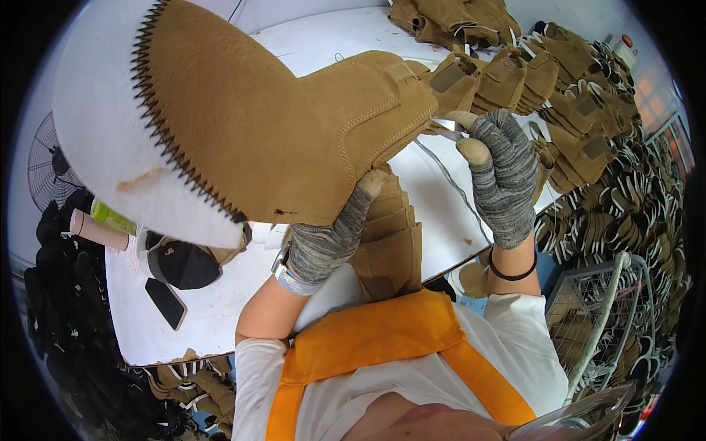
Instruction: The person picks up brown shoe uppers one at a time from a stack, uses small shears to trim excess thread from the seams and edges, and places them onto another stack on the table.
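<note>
My left hand (331, 231), in a grey knit glove with bare fingertips, grips a tan suede boot upper (243, 110) from below. The upper is held up above the table. Coarse dark zigzag stitching (158, 128) joins its wide end to a white sheet-like piece (99, 140). Pale seam stitching runs along the narrow end. At that end my right hand (504, 176), gloved the same way, is closed on a small pointed metal tool (446, 132). The tool's tip is at the upper's edge; the fingers hide most of it, so its kind is unclear.
On the white table (294, 40) are stacked tan uppers (386, 257), a black cap (187, 261) and a phone (166, 303). Rows of tan uppers (581, 132) fill the right side. A wire cart (599, 316) stands lower right, a fan (55, 158) far left.
</note>
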{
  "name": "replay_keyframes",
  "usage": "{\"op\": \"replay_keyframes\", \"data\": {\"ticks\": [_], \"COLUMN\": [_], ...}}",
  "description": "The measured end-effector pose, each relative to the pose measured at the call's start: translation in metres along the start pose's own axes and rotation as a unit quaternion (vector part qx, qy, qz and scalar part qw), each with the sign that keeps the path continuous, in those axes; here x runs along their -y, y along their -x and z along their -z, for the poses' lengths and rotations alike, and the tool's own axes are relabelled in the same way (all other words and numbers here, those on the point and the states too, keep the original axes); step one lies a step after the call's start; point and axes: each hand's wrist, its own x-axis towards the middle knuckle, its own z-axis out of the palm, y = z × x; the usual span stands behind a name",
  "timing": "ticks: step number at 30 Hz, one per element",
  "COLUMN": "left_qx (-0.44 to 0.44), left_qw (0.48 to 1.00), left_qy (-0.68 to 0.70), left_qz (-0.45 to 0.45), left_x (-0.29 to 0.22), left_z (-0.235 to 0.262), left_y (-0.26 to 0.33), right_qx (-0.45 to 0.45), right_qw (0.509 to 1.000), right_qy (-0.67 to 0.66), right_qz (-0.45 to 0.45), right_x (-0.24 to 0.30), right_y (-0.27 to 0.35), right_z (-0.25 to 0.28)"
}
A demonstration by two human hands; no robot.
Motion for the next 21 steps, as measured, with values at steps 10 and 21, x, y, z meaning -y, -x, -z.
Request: {"op": "replay_keyframes", "data": {"ticks": [10, 21], "left_qx": [0.006, 0.010], "left_qw": [1.000, 0.999], "left_qy": [0.002, 0.018], "left_qz": [-0.011, 0.038], "left_x": [0.005, 0.002], "left_z": [0.002, 0.005], "left_y": [0.000, 0.001], "right_qx": [0.032, 0.033], "right_qw": [0.998, 0.991], "right_qy": [0.060, 0.090], "right_qz": [0.016, 0.094], "right_x": [0.005, -0.008], "right_y": [-0.009, -0.014], "right_z": [0.003, 0.012]}}
